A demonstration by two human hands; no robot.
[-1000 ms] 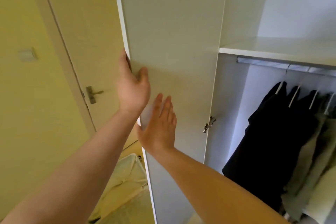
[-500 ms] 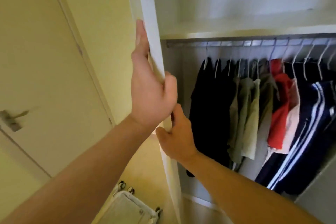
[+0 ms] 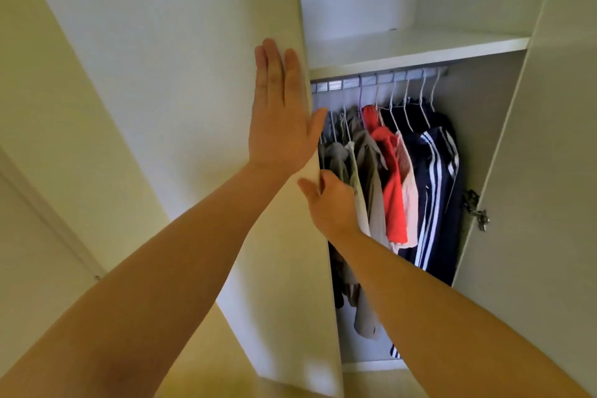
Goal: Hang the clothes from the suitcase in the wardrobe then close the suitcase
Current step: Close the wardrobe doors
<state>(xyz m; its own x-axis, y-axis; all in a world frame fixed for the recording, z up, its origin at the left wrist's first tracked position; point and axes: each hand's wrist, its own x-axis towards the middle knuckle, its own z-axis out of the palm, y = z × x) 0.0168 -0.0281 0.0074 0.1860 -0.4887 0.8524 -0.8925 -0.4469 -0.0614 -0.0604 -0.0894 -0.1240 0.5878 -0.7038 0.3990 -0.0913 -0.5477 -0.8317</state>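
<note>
The wardrobe (image 3: 478, 139) is big and white. Its left door (image 3: 193, 74) is partly open and hides the left part of the inside. The other door (image 3: 549, 171) stands wide open, far to the right of the left door.

The clothes (image 3: 429, 187) hang inside, just right of the left door's edge. There are grey and tan ones next to that edge, then a red one, then a dark blue one with white stripes. They hang on white hangers (image 3: 407, 107) from a rail (image 3: 371, 82). A shelf (image 3: 420, 48) sits just above the rail.

The left hand (image 3: 281, 119) lies flat on the front of the left door, close to its edge. Its fingers are straight and point up. It holds nothing.

The right hand (image 3: 332, 203) is lower down, on the edge of the left door. It grips that edge, with the thumb on the front and the fingers curled round behind, out of sight.

A small metal hinge (image 3: 475, 208) sits on the other door, across the gap from the left door.
</note>
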